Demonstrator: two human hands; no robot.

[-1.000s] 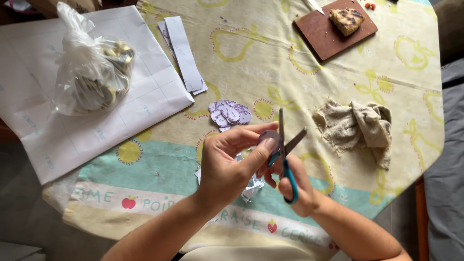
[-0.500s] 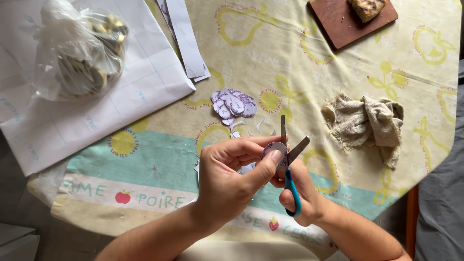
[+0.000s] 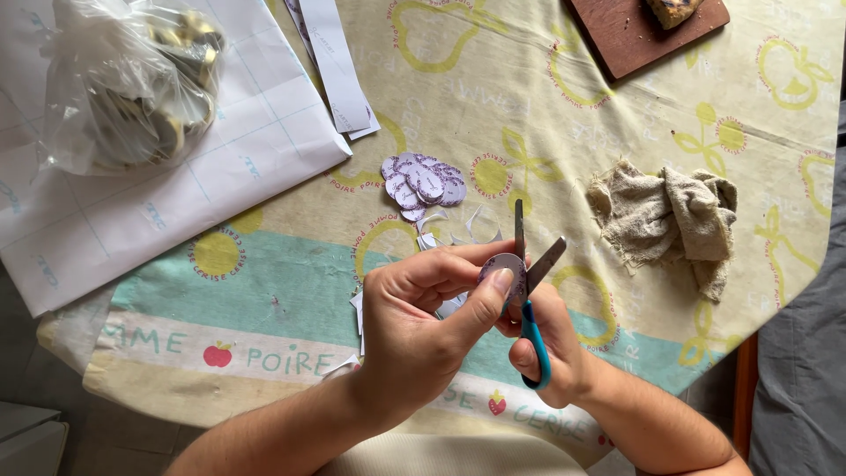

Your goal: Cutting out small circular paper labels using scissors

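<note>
Versus a second ago, view tilts closer, left hand [image 3: 414, 330] keeps pinching small purple paper disc [image 3: 504, 267] between thumb and fingers above fruit-print tablecloth [image 3: 291, 291], right hand [image 3: 551, 348] grips blue-handled scissors [image 3: 531, 291], blades still parted at disc edge, trimming looks ongoing.

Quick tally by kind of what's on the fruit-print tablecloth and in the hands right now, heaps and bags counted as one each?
Blue-handled scissors, in right hand: 1
Round purple-print paper disc, pinched by left hand: 1
Heap of cut purple discs: 1
Clear plastic bag of round metal parts: 1
Crumpled beige cloth: 1
Brown wooden board: 1
Large white gridded sheet: 1
Total: 7
</note>
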